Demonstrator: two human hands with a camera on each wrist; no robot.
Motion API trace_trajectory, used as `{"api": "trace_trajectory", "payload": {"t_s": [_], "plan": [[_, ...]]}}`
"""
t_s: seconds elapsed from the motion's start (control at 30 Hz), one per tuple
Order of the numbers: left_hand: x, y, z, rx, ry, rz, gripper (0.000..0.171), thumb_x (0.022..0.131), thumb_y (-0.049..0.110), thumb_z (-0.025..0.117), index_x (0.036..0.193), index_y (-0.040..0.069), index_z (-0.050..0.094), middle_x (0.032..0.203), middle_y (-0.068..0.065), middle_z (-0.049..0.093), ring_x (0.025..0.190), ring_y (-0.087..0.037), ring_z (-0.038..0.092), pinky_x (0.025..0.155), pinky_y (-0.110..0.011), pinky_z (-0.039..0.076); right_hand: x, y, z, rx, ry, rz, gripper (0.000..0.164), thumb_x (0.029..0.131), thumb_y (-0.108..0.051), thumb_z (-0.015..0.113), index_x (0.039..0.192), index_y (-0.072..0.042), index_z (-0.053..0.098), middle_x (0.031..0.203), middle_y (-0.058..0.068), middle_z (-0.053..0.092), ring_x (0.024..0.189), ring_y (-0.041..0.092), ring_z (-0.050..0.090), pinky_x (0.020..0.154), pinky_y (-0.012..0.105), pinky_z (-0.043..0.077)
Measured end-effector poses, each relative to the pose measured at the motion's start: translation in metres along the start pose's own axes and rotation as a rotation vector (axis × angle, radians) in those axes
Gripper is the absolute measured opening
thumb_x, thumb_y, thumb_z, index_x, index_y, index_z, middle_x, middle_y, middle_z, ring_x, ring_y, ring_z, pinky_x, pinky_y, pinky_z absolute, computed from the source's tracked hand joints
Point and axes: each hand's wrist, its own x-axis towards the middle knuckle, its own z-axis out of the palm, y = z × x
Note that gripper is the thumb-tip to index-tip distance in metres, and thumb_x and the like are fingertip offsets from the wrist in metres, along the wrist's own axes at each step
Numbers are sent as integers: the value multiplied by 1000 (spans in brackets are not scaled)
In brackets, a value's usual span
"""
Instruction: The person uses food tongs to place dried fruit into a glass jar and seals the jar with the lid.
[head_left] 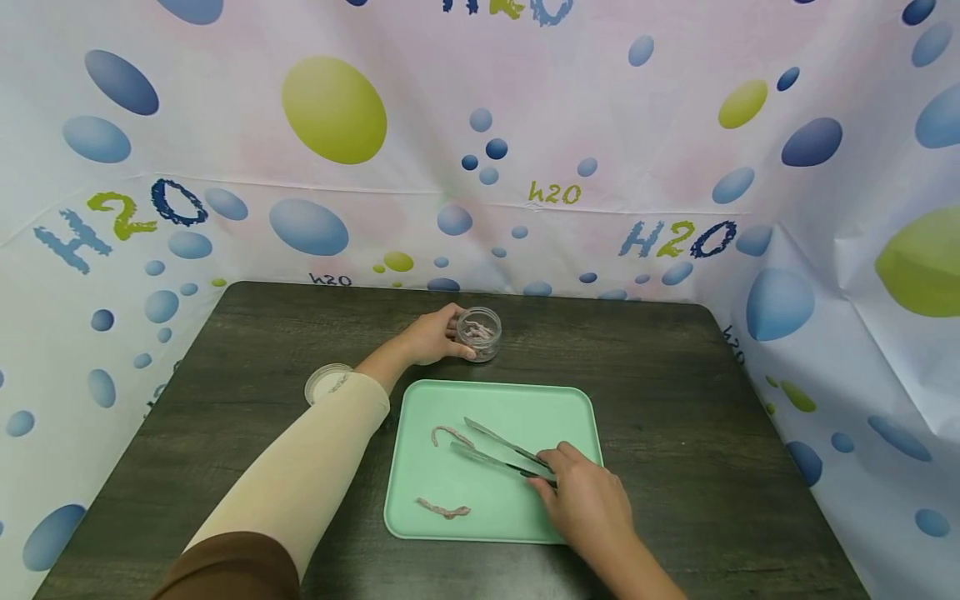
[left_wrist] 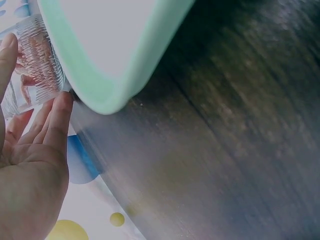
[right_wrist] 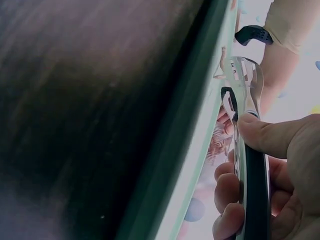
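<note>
My left hand [head_left: 435,336] holds a small clear glass jar [head_left: 487,348] at the back of the table, thumb on the near side and fingers behind. Pinkish worm-like strips [left_wrist: 42,47] show through its ribbed wall in the left wrist view. Metal tongs [head_left: 491,460] with dark handles are gripped in my right hand [head_left: 588,500], their arms spread above a mint-green tray [head_left: 532,408]. On the tray, one curved pinkish strip [head_left: 450,431] lies by the tong tips. Another strip [head_left: 444,509] lies nearer the front left. The jar stands just behind the tray.
A round, pale lid-like disc [head_left: 327,381] lies left of the tray, partly covered by my left sleeve [head_left: 322,467]. Everything stands on a dark wooden table [head_left: 690,467]. A sheet [head_left: 420,108] patterned with bubbles hangs behind and around the table.
</note>
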Motion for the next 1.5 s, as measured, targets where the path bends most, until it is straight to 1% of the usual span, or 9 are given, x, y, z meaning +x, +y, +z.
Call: {"api": "trace_trajectory", "payload": {"t_s": [0.13,0.3,0.47,0.63,0.87,1.0,1.2,1.37,1.5], "plan": [[-2,1,-1,-3,-1,-1,83,98,33,85,163,12,38,163,-20,54,152,-36,55,125,-55,49,-2,-1,1,-2,-1,0,29,80,-29,97,102,-19,82,86,-12,68,54,11,59,48,25,46],[-3,3,-1,-8,-4,-7,83,98,33,84,163,12,38,164,-19,53,153,-36,54,126,-55,49,-2,-1,2,1,-4,-1,26,80,-29,97,100,-20,82,85,-12,68,56,11,61,49,26,48],[-3,4,-1,-8,-7,-12,84,98,32,84,164,11,37,164,-19,53,153,-36,53,126,-55,49,-3,0,3,-10,14,-15,23,80,-29,97,97,-22,83,83,-13,68,57,9,61,49,25,48],[-1,1,-1,-7,-1,-13,83,97,33,85,163,13,38,164,-19,54,153,-36,54,126,-55,48,-3,1,4,-33,45,-34,21,80,-29,96,94,-22,83,81,-14,67,54,10,60,47,26,47],[-1,1,0,3,1,-12,83,97,34,85,163,13,39,163,-18,55,152,-36,55,126,-54,49,-2,3,3,-31,73,-37,15,81,-28,95,88,-25,82,74,-17,62,49,9,52,43,26,39],[-1,1,1,1,2,-12,82,97,34,85,162,12,39,163,-18,55,152,-36,55,125,-54,49,-2,5,3,-36,75,-40,15,81,-28,95,87,-24,82,73,-16,61,49,8,50,43,26,38],[-2,2,0,2,3,-10,82,97,34,85,162,12,39,163,-18,55,152,-35,55,126,-54,49,0,6,3,-30,89,-30,16,80,-27,96,86,-22,82,73,-14,63,49,9,54,44,25,39],[-2,1,0,-2,5,-13,83,97,33,85,162,12,39,164,-18,55,152,-35,55,126,-54,49,4,9,1,-19,122,-25,16,79,-25,96,87,-22,82,75,-13,65,50,12,58,44,27,42],[-3,2,0,-7,4,-15,83,97,33,85,162,13,38,164,-18,54,153,-36,54,126,-55,48,8,13,-4,-8,131,-7,15,81,-23,95,89,-21,82,76,-12,66,50,11,58,43,26,40]]}}
